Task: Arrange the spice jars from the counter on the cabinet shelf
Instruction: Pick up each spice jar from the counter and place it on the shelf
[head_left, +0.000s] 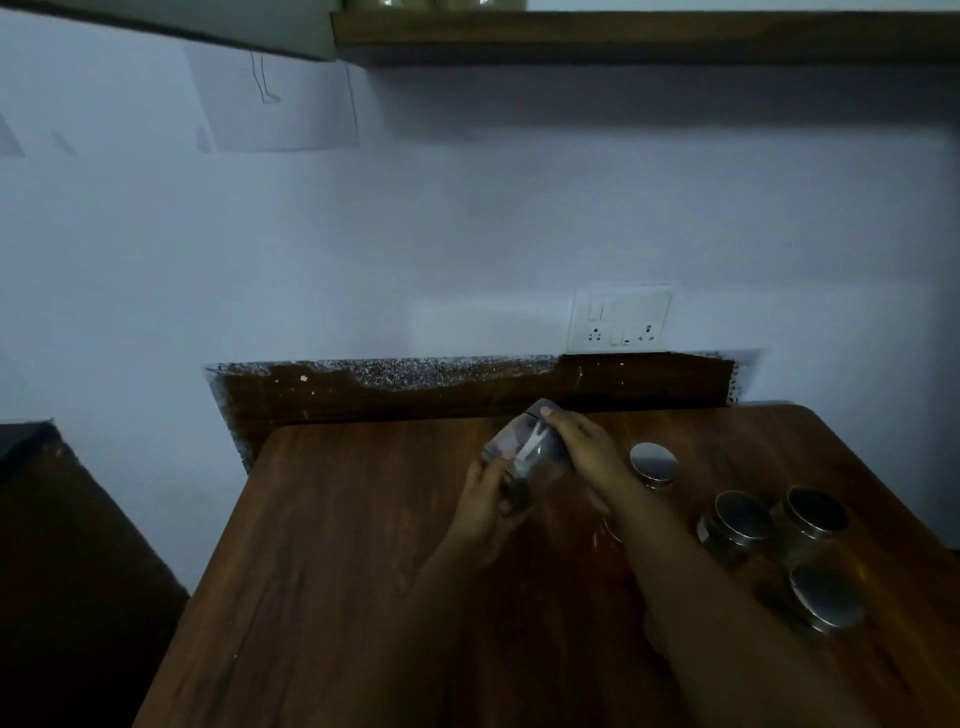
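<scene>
A tilted glass spice jar (527, 454) with a white spoon inside is held above the wooden counter (337, 545). My left hand (488, 506) grips its lower body, and my right hand (582, 447) holds its lid end. Several more jars with steel lids stand on the counter to the right: one (653, 464) near my right wrist, two (737, 525) (810, 519) further right, and one (826, 603) nearer me. The wooden cabinet shelf (623, 34) runs along the top, with jar bottoms (415, 4) barely visible on it.
A white switch and socket plate (621, 319) sits on the wall behind the counter. A dark backsplash strip (363, 395) lines the counter's far edge. A dark surface (31, 519) lies lower left.
</scene>
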